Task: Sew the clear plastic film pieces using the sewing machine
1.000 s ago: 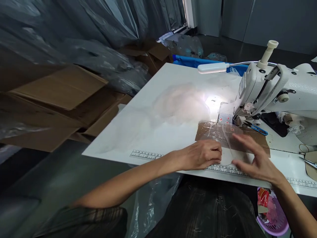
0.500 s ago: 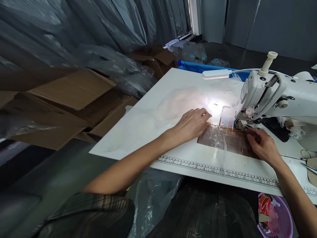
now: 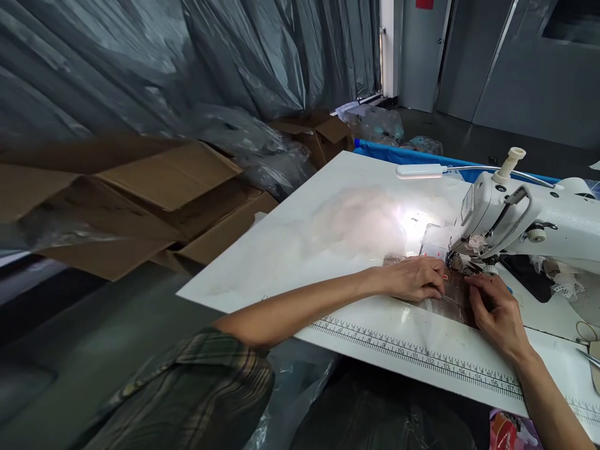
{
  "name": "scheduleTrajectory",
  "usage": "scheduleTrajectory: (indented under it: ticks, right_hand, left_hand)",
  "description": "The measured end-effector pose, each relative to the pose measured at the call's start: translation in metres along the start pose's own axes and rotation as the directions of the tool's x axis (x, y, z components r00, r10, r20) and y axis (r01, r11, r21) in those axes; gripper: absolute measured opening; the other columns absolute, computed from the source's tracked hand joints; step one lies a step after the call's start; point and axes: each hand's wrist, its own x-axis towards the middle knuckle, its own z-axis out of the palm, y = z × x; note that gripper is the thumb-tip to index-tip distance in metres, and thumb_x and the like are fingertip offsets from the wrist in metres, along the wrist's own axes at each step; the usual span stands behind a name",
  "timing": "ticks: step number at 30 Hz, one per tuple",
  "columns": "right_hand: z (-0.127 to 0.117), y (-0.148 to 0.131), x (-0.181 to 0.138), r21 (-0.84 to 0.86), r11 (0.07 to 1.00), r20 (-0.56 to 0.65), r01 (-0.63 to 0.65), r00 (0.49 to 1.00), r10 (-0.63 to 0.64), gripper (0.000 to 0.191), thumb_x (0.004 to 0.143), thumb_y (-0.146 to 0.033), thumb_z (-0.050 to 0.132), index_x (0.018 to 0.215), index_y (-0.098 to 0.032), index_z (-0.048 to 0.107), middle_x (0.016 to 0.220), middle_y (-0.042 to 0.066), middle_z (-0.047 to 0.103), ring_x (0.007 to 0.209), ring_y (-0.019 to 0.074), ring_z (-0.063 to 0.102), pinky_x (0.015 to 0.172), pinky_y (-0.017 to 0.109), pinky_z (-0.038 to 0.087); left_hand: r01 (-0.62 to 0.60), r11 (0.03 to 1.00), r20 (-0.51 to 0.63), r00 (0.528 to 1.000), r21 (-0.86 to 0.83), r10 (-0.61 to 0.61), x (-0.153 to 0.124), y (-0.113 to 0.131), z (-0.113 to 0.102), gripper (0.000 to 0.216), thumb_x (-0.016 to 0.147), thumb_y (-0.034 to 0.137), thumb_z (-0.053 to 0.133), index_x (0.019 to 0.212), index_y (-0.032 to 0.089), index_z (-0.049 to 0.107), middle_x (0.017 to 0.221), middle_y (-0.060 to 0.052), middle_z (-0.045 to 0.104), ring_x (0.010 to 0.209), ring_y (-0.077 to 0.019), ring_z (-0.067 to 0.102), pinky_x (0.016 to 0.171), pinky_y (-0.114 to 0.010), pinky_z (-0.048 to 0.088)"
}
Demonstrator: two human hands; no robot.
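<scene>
1. Boxes (image 3: 169,181), open-flapped, stand beyond the left edge of the desk (image 3: 345,167).
2. Cloth (image 3: 356,219), sheer and pale, lies loosely heaped on the desk between its left edge and the machine; thin parts of it spread toward the near left corner.
3. Ruler (image 3: 407,356) markings run along the near edge.
4. Left hand (image 3: 417,279) rests palm down over the patch, fingers curled close together; whether they grip anything I cannot tell.
5. Lamp (image 3: 419,171) hangs toward the far edge; its light falls beside the plate (image 3: 435,251), which bears red marks.
6. Patch (image 3: 454,294), brown and shiny, lies in front of the machine, between it and the near edge.
7. Right hand (image 3: 499,309) is at the patch's right end, thumb and forefinger bent, tips narrowly apart; a hold cannot be made out.
8. Machine (image 3: 529,212) stands toward the right, its foot just beyond the hands.
</scene>
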Motion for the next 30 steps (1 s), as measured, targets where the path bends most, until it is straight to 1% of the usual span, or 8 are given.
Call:
scheduleTrajectory:
  ticks: [4,7,13,16,21,25,27,30]
  right_hand:
    - [-0.002,-0.002,0.001,0.078,0.996,0.139,0.046,0.989,-0.057,0.026,0.089,-0.034,0.058,0.109,-0.024,0.071,0.107,0.009,0.068,0.101,0.0252,0.066,0.088,0.043,0.054]
    - [-0.007,-0.004,0.005,0.144,0.989,0.227,-0.017,0.974,-0.016,0.030,0.092,-0.036,0.051,0.112,-0.025,0.070,0.110,0.009,0.069,0.105,0.0250,0.065,0.092,0.044,0.053]
    - [-0.013,-0.025,0.021,0.218,0.971,0.421,-0.093,0.907,-0.008,0.031,0.091,-0.036,0.050,0.113,-0.024,0.068,0.117,0.008,0.069,0.111,0.0244,0.063,0.097,0.044,0.050]
    - [-0.008,-0.037,0.026,0.165,0.976,0.456,-0.141,0.889,0.051,0.027,0.088,-0.042,0.058,0.104,-0.022,0.067,0.101,0.007,0.072,0.090,0.0210,0.066,0.080,0.037,0.054]
    - [-0.002,-0.040,0.019,0.232,0.915,0.508,-0.329,0.844,0.174,0.031,0.090,-0.050,0.054,0.082,-0.021,0.061,0.071,0.003,0.065,0.060,0.0138,0.055,0.054,0.028,0.045]
    - [-0.002,-0.038,0.012,0.267,0.799,0.582,-0.538,0.751,0.311,0.036,0.089,-0.057,0.051,0.082,-0.022,0.054,0.057,-0.002,0.059,0.046,0.0123,0.049,0.044,0.026,0.039]
    - [0.001,-0.039,0.014,0.210,0.826,0.572,-0.524,0.751,0.331,0.033,0.090,-0.053,0.048,0.081,-0.022,0.053,0.054,-0.003,0.057,0.045,0.0129,0.050,0.044,0.026,0.039]
    - [0.012,-0.039,0.021,-0.111,0.941,0.458,-0.319,0.824,0.333,0.022,0.091,-0.037,0.048,0.077,-0.022,0.055,0.059,0.001,0.062,0.051,0.0156,0.056,0.048,0.026,0.038]
  left_hand:
    - [0.007,0.999,-0.016,1.000,-0.037,-0.007,-0.008,0.009,-0.010,0.005,0.091,0.017,0.064,0.089,0.019,0.067,0.094,-0.003,0.070,0.090,-0.0151,0.064,0.090,-0.031,0.050]
    - [0.067,0.993,-0.017,0.997,-0.093,-0.069,-0.012,0.017,-0.019,0.010,0.094,0.018,0.055,0.093,0.018,0.066,0.079,-0.001,0.070,0.076,-0.0130,0.063,0.079,-0.028,0.050]
    - [0.135,0.963,-0.010,0.990,-0.235,-0.141,-0.013,0.023,-0.028,0.014,0.094,0.017,0.053,0.098,0.017,0.066,0.094,-0.003,0.073,0.082,-0.0114,0.066,0.071,-0.022,0.050]
    - [0.160,0.948,0.003,0.986,-0.275,-0.166,-0.013,0.024,-0.028,0.013,0.093,0.017,0.054,0.098,0.016,0.066,0.093,-0.003,0.073,0.081,-0.0115,0.067,0.070,-0.021,0.050]
    - [0.230,0.913,-0.037,0.966,-0.337,-0.257,-0.023,0.023,-0.029,0.013,0.089,0.025,0.062,0.095,0.016,0.068,0.088,-0.003,0.073,0.076,-0.0109,0.065,0.068,-0.021,0.048]
    - [0.370,0.821,-0.029,0.906,-0.435,-0.423,-0.024,0.013,-0.039,0.024,0.090,0.037,0.060,0.091,0.014,0.069,0.079,-0.002,0.072,0.068,-0.0103,0.062,0.061,-0.020,0.045]
    - [0.400,0.848,0.024,0.908,-0.346,-0.418,-0.012,0.004,-0.046,0.025,0.090,0.037,0.059,0.091,0.015,0.070,0.078,-0.002,0.071,0.066,-0.0105,0.060,0.059,-0.020,0.042]
    - [0.339,0.941,0.158,0.928,0.023,-0.338,0.020,-0.016,-0.052,0.016,0.088,0.030,0.063,0.087,0.018,0.073,0.076,-0.002,0.071,0.066,-0.0130,0.060,0.061,-0.023,0.039]
